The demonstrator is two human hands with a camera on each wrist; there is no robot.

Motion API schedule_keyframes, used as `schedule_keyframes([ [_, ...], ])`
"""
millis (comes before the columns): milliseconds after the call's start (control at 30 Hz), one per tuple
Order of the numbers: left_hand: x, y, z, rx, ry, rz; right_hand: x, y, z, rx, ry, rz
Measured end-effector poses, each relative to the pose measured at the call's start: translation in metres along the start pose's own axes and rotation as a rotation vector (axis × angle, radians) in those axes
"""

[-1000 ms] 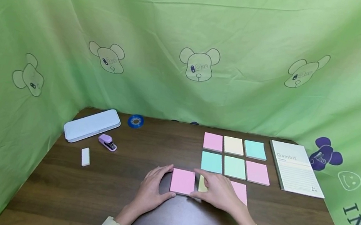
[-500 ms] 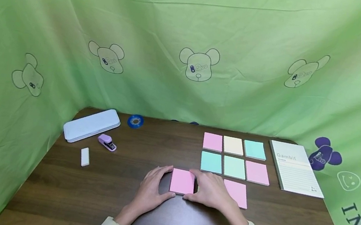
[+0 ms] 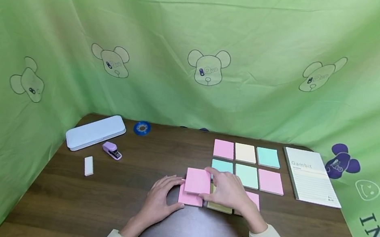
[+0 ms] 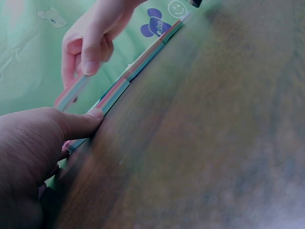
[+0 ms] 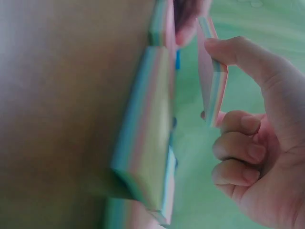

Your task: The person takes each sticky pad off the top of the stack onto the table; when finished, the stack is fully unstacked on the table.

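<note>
My right hand (image 3: 229, 192) pinches a pink sticky note pad (image 3: 198, 181) by its right side, thumb in front and index finger behind. The pad is raised and overlaps the view of a second pink sticky note pad (image 3: 190, 200) lying on the table. Around that lower pad's left end my left hand (image 3: 160, 202) holds on, with its thumb at the front corner and fingers at the back. In the right wrist view the raised pad (image 5: 206, 76) shows striped coloured edges, clear of the table. A yellow sticky note pad (image 3: 219, 207) lies just right of the lower pad, partly under the right hand.
Rows of sticky note pads in pink, cream, turquoise and mint (image 3: 247, 176) lie at the right. Beyond them is a notebook (image 3: 313, 178). At the left are a pale blue case (image 3: 95, 133), a purple stapler (image 3: 112, 150), a white eraser (image 3: 88, 166) and a blue tape roll (image 3: 142, 128).
The right hand has closed in on the pink pad and lifted it up and slightly away, uncovering another pink pad beneath. The left hand stays almost still.
</note>
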State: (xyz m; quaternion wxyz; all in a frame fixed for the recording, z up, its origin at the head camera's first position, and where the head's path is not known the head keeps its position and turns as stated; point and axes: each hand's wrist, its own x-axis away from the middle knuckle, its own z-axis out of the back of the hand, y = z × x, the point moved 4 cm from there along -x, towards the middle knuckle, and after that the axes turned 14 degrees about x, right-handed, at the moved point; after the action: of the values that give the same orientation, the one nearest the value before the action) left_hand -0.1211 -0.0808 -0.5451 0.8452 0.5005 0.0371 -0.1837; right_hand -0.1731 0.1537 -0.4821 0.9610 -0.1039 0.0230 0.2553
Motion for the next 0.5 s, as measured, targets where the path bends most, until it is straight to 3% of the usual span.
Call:
schedule_keyframes([
  [133, 0.0, 0.0, 0.001, 0.004, 0.007, -0.032, -0.012, 0.005, 0.009, -0.008, 0.019, 0.008],
  [500, 0.001, 0.0, 0.001, 0.037, 0.004, 0.003, -0.047, 0.015, 0.001, 0.022, 0.012, -0.075],
])
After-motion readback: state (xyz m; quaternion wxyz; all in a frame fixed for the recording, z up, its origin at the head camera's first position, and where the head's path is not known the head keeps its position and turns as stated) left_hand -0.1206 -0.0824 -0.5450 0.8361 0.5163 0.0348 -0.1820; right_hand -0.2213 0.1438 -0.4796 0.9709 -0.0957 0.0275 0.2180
